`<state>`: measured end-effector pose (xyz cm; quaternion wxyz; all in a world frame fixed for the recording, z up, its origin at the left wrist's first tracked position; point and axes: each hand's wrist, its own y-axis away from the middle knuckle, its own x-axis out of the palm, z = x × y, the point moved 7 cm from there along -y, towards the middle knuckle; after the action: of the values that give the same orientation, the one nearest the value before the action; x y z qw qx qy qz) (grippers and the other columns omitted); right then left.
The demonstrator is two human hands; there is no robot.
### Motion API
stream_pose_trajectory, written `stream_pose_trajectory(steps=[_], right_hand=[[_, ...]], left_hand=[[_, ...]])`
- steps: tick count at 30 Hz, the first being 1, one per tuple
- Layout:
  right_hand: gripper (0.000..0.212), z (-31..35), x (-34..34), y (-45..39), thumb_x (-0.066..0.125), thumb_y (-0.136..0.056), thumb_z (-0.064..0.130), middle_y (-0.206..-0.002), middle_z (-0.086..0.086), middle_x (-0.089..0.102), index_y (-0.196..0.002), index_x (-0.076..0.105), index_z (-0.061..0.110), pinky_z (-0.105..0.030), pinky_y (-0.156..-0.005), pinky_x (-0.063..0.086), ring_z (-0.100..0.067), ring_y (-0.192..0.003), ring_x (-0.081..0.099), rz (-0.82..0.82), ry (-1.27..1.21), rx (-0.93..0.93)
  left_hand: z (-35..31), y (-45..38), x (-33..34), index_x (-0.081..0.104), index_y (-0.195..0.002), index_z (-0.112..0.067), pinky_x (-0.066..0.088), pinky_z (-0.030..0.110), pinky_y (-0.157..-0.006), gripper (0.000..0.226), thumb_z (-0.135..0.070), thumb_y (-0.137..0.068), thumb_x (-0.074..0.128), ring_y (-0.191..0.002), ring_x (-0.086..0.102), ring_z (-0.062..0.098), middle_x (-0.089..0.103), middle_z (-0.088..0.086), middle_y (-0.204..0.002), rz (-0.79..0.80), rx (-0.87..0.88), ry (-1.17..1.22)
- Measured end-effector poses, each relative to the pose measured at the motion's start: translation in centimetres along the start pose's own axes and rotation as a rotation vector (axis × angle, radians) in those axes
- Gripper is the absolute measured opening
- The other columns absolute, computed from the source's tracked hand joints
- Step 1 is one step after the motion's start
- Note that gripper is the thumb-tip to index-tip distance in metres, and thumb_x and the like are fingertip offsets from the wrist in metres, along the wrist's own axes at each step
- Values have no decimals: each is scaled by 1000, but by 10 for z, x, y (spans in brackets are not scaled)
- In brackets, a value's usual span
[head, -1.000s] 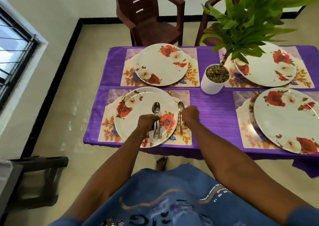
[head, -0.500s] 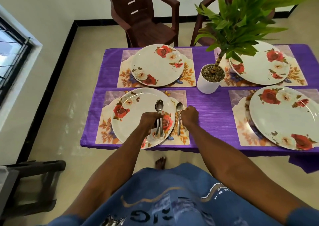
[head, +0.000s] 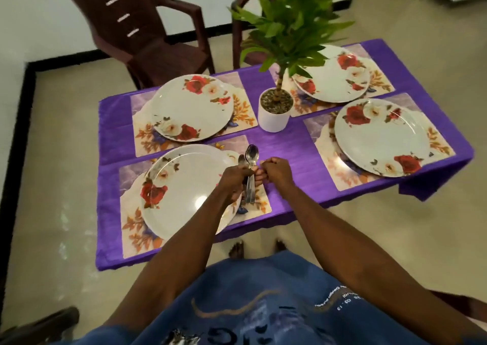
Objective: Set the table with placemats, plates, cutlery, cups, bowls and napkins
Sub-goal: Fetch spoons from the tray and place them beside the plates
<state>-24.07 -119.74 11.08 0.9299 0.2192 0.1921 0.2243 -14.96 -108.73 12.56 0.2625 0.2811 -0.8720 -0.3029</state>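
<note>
Over the near-left floral placemat (head: 259, 202), at the white rose-printed plate's (head: 184, 191) three o'clock edge, the left hand (head: 234, 178) curls round a bundle of steel spoons (head: 250, 170), bowls up at twelve o'clock, handles hanging below at six. Touching it at three o'clock, the right hand (head: 275, 172) is curled, fingertips at the handles; whether it pinches one I cannot tell.

Bare purple bench (head: 286, 157) lies open right of my hands; the potted plant (head: 275, 107) blocks reaching straight across it.
</note>
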Motion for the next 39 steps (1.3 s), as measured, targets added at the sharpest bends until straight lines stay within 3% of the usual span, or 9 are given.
stream_pose_trajectory(steps=[5,11,17,20,25,28,32,35,39], right_hand=[[18,-4,-46,6,61,-86,12,-56,-7,61,-69,66,8,-26,-46,43,-18,-47,54,-15,-172,42],[25,-29,-114,4,54,-90,24,-64,-7,65,-76,67,8,-30,-56,45,-21,-55,58,5,-385,118],[13,-41,-205,-5,62,-85,12,-65,-8,62,-74,64,8,-27,-54,44,-19,-54,55,-9,-248,37],[7,-50,-262,-13,65,-82,8,-66,-11,63,-77,67,4,-27,-49,43,-18,-52,56,-35,-205,43],[13,-49,-326,-33,63,-82,6,-65,-12,62,-70,65,3,-25,-45,43,-17,-53,55,-45,-123,26],[18,-39,-349,-49,61,-82,3,-63,-13,61,-64,61,3,-28,-50,44,-14,-50,55,-68,-84,-26],[14,-26,-381,-89,56,-88,3,-76,-20,65,-86,65,-9,-29,-53,47,-19,-57,58,-113,-45,-21],[15,-16,-404,-122,46,-94,4,-84,-19,69,-93,60,-1,-28,-53,52,-23,-62,66,-88,-136,29],[13,-2,-440,-163,42,-96,6,-76,-17,66,-101,54,1,-30,-52,56,-24,-57,64,-88,-152,47]], left_hand=[[11,-11,47,60,-110,20,59,33,-61,27,5,-87,63,-64,69,28,67,26,-86,63,12,-90],[31,-21,116,63,-88,7,59,31,-54,5,4,-87,66,-50,67,21,69,13,-61,77,28,-177],[61,-33,207,63,-81,6,58,29,-51,7,5,-86,67,-49,67,21,68,13,-59,65,65,-192],[82,-40,253,62,-93,15,59,34,-57,15,5,-84,70,-62,71,30,70,26,-77,88,39,-130],[102,-50,319,65,-99,12,59,36,-64,17,-2,-89,66,-72,72,31,69,28,-93,154,10,-41],[99,-62,345,63,-101,11,61,39,-68,15,-1,-92,61,-71,71,31,69,24,-89,133,5,55],[79,-94,366,63,-95,6,58,35,-67,12,-5,-95,59,-65,67,26,67,19,-76,41,3,83],[59,-128,387,62,-84,1,58,27,-58,16,-6,-97,57,-55,65,19,65,12,-64,-28,56,50],[31,-164,421,62,-80,-1,57,26,-61,17,-8,-96,59,-56,64,18,65,8,-61,-71,108,99]])
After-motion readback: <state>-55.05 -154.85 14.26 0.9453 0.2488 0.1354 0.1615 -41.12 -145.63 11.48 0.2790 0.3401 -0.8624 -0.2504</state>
